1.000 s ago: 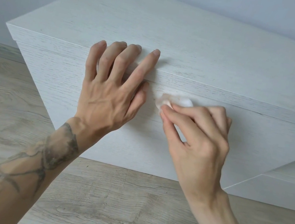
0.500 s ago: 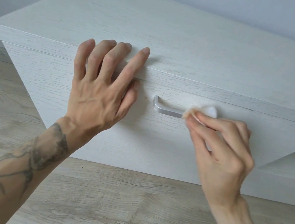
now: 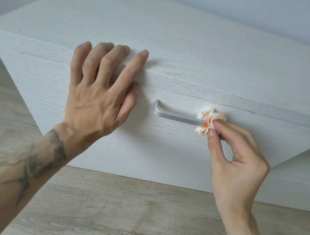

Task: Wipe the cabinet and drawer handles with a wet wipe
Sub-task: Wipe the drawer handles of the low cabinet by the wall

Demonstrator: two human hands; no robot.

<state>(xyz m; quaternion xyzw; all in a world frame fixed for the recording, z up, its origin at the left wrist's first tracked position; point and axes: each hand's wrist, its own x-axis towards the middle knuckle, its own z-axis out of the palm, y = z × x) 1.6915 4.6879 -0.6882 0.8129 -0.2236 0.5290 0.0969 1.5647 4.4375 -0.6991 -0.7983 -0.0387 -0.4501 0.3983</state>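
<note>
Wood-look floor [image 3: 112, 213] and a pale wall [image 3: 232, 2] frame a white cabinet [image 3: 183, 45]. Its metal handle [image 3: 177, 117] runs level, left to right. The right hand [image 3: 239, 165] pinches a crumpled, orange-stained wipe [image 3: 207, 122] against the handle's right end, so any further stroke, I judge, runs leftward from that grip along the bar. The left hand [image 3: 94, 102] rests left of the handle on the cabinet edge, fingers straight, holding nothing. The right hand is nearer. No brand or writing shows.
</note>
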